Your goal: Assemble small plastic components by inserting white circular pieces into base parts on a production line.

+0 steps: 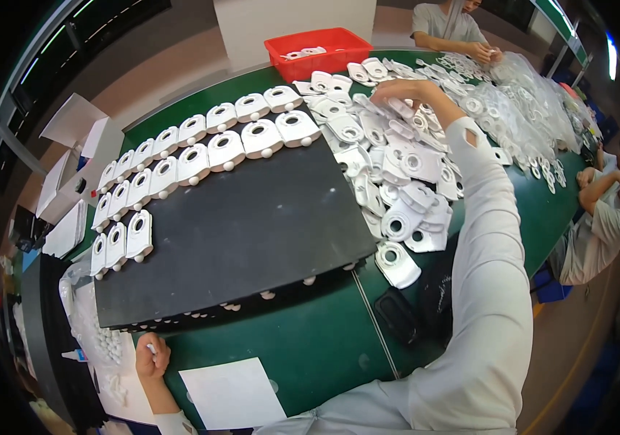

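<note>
A green table (295,326) bears my black board (252,225); right beside it lies the heap of white plates (397,156). Rows of plates (226,154) line the board. I judge I'm picking a plate: my right hand (403,90) bends over the heap's far end, grip unclear. Next calls for lifting one free. My left hand (152,360) curls around a small white piece (152,349).

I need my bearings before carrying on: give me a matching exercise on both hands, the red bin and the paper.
1. left hand
2. right hand
3. red bin
4. white paper

A. at the far edge of the green table
B. flat, nearest the person's lap
C. at the heap of white parts
D. by the black board's near-left corner

Pairs: 1-D, 2-C, 3-A, 4-B
</note>
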Demonstrator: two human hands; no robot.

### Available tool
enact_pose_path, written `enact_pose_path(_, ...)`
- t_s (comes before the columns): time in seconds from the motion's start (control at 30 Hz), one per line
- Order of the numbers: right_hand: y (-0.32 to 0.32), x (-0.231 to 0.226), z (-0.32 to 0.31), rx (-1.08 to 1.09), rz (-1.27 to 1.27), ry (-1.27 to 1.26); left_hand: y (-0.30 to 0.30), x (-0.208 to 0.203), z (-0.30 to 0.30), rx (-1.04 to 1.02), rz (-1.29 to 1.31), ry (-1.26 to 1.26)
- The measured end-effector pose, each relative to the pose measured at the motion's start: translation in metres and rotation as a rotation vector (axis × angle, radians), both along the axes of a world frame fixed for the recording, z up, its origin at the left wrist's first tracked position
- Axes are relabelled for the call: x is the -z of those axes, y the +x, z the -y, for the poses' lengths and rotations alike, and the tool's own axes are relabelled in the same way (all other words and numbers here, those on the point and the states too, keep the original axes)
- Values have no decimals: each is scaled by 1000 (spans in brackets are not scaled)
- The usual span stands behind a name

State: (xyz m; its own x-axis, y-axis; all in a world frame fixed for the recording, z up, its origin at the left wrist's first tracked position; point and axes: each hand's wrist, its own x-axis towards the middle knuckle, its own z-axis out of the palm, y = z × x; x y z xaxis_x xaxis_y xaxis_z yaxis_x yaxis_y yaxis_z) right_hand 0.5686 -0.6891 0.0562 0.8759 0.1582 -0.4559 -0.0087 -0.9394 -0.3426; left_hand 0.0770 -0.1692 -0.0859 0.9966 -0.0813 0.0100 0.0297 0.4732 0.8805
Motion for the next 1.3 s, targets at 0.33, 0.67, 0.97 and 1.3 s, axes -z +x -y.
enact_pose_path(0.33,-92,-21,94,49,211,379,-4,-5,-3,32,-2,39)
enact_pose_path(0.67,-72,126,258,524,422,-182,-4,-9,1,-36,-84,-43)
enact_pose_path(0.97,-108,77,176,672,117,213,2,-14,8,18,-134,-167)
enact_pose_path(1.3,-169,39,98,341,57,536,3,-10,2,38,-161,-245)
